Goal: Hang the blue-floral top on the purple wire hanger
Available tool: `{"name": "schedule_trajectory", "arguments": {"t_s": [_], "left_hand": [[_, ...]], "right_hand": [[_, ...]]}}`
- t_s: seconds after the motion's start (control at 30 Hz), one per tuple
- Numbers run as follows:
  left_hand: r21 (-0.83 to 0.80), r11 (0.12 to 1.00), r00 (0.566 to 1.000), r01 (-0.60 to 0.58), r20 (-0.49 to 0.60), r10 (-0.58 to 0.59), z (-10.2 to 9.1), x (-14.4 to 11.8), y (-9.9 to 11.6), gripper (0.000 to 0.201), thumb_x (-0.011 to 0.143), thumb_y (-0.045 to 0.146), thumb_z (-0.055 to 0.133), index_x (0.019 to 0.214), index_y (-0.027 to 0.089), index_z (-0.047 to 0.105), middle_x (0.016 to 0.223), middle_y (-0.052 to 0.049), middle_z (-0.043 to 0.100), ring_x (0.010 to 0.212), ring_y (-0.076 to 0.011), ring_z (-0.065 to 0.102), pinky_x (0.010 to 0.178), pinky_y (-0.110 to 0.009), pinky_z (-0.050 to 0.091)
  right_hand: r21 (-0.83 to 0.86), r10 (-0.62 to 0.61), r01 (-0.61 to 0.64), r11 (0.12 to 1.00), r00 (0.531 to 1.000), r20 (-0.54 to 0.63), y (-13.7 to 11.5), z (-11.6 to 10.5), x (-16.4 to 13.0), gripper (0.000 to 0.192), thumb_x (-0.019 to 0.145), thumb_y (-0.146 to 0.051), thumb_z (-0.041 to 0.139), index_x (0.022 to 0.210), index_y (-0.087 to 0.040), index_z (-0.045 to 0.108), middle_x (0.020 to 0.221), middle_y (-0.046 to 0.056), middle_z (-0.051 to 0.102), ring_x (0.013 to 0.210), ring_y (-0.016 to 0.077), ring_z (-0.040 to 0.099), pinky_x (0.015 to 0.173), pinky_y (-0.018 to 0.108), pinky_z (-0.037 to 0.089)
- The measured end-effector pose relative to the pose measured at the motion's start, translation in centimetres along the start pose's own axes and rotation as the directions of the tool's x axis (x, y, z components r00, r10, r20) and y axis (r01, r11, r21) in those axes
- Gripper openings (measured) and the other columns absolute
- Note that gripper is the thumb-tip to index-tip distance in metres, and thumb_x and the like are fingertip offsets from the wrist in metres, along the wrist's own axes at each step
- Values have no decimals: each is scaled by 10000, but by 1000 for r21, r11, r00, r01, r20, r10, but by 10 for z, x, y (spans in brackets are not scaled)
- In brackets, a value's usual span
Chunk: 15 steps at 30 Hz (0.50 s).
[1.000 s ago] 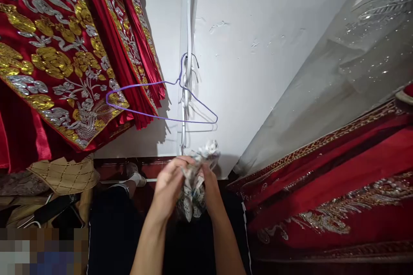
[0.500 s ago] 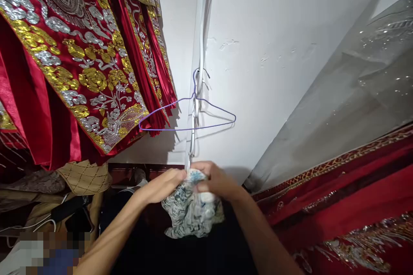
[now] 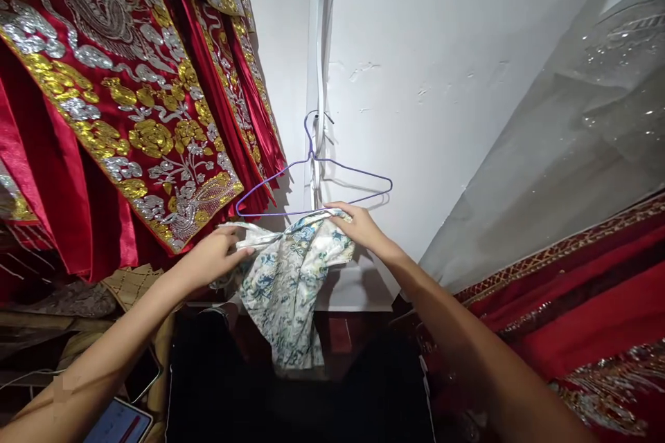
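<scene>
Your left hand [image 3: 215, 256] and right hand [image 3: 358, 225] each pinch shut on the top edge of the floral garment [image 3: 291, 284], spread just below the purple wire hanger [image 3: 314, 183]; light, limp fabric, likely best gripped at the shoulders.

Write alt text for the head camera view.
Two hands, left hand and right hand, hold up a floral cloth just below a purple wire hanger hung on a white wall, with red embroidered garments alongside.
</scene>
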State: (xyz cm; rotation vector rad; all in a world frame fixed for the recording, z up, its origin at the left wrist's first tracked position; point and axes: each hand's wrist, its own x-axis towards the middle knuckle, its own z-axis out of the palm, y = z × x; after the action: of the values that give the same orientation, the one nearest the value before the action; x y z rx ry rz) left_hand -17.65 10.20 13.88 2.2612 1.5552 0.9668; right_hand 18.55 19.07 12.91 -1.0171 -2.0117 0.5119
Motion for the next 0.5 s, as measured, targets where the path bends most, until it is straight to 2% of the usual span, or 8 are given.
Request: {"name": "schedule_trajectory", "arguments": {"t_s": [0.1, 0.23, 0.37, 0.5], "left_hand": [[209, 977, 999, -39, 22, 35, -7, 15, 6, 305, 836, 489, 619, 724, 224, 723, 994, -131, 747, 985, -321, 677, 923, -374, 499], [358, 934, 1000, -19, 22, 12, -10, 30, 12, 223, 803, 404, 596, 698, 222, 670, 815, -114, 718, 758, -290, 660, 745, -346, 489], [357, 934, 997, 18, 68, -46, -4, 42, 16, 215, 765, 387, 604, 629, 222, 634, 705, -95, 682, 646, -249, 618, 670, -316, 454], [346, 937, 990, 49, 110, -93, -4, 53, 10, 212, 761, 389, 591, 630, 225, 630, 718, -94, 695, 640, -245, 617, 639, -310, 432]], "right_hand": [[-50, 13, -14, 999, 1000, -14, -4, -10, -7, 324, 882, -218, 526, 1107, -218, 759, 1097, 42, 768, 1008, 253, 695, 871, 337, 508], [-15, -9, 10, 1000, 998, 62, -20, -26, -16, 342, 863, -179, 486, 1046, -202, 774, 1067, 27, 771, 989, 252, 697, 847, 322, 512], [-18, -26, 27, 999, 997, 68, -28, -34, -20, 373, 847, -161, 476, 1065, -220, 773, 1076, 13, 770, 1000, 246, 698, 843, 317, 519], [-81, -54, 58, 995, 997, 47, -28, -33, -25, 371, 834, -193, 557, 1143, -260, 751, 1156, 10, 755, 1043, 255, 698, 906, 345, 513]]}}
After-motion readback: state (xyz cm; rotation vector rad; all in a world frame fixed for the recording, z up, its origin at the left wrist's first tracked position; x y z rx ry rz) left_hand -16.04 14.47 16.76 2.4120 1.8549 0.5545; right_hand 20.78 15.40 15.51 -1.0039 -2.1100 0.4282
